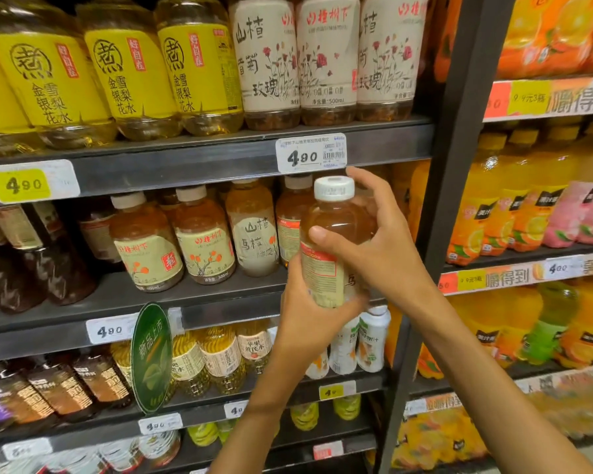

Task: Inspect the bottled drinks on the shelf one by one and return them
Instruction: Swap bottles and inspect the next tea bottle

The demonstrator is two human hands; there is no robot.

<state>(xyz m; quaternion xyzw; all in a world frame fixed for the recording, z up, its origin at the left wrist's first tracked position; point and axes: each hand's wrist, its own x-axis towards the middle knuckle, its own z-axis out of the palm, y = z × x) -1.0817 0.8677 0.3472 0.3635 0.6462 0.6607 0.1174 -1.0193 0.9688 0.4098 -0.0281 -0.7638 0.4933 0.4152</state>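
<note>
step: inspecting one bottle, being held out in front of the middle shelf | hands: left hand wrapping its base, right hand gripping its shoulder (label facing camera) | next: probably sliding it into the row's gap
</note>
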